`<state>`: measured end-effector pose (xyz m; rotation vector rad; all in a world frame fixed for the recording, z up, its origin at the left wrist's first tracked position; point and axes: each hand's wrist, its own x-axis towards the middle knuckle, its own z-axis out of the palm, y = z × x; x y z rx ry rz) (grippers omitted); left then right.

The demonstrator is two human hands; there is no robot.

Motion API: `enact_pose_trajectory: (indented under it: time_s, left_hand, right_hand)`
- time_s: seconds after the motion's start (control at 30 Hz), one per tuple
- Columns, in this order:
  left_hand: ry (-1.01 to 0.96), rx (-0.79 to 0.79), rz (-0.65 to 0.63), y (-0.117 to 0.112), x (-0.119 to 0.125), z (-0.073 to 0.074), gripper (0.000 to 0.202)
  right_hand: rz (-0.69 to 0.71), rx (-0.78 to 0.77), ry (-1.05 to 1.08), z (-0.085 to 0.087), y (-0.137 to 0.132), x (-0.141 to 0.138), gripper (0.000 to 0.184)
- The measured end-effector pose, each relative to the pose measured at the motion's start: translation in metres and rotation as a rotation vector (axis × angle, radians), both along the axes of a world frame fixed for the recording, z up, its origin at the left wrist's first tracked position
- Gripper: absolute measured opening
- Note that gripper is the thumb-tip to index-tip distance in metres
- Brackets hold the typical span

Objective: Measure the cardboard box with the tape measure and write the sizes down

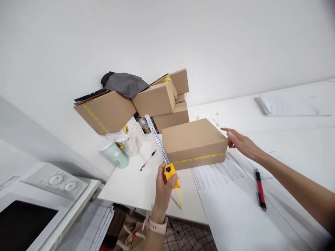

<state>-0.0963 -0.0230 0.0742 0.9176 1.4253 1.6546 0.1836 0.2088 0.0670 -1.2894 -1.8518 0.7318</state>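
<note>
My left hand (164, 184) is wrapped round a yellow tape measure (172, 175). Its blade (157, 141) is pulled out and runs up and away, along the left end of a closed cardboard box (193, 139). A yellow strip with markings crosses the near side of this box. At the box's right end is my right hand (237, 141), its index finger stretched out and the other fingers curled. Whether those fingers touch the cardboard I cannot tell. A yellow strap (180, 198) hangs below the tape measure.
More cardboard boxes (154, 101) are stacked behind, with a grey cloth (125, 83) on top. A mint tumbler (115, 155) and a pen (148, 160) lie left. A printed sheet (217, 191), a red pen (260, 190) and papers (288, 104) are right. A microwave (47, 202) stands lower left.
</note>
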Motion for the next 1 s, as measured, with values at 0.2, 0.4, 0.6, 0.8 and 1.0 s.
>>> enact_pose_trajectory:
  time_s: [0.2,0.4,0.6,0.8,1.0]
  left_hand:
    - [0.014,0.095,-0.123,0.026,-0.012,0.042,0.059]
    - [0.075,0.099,-0.169,0.063,-0.031,0.076,0.056]
    - [0.103,0.127,-0.096,0.081,-0.030,0.083,0.051]
    - [0.032,0.109,-0.332,0.055,0.038,0.043,0.052]
    - [-0.182,-0.045,-0.560,0.046,0.074,0.008,0.055]
  right_hand:
    - [0.041,0.119,-0.049,0.044,-0.010,-0.012,0.063]
    - [-0.107,0.123,-0.169,0.092,0.026,-0.039,0.042]
    - [-0.197,0.445,-0.373,0.097,0.066,-0.077,0.039]
    - [-0.125,0.507,-0.451,0.092,0.085,-0.096,0.038]
    - [-0.090,0.643,-0.524,0.088,0.082,-0.094,0.052]
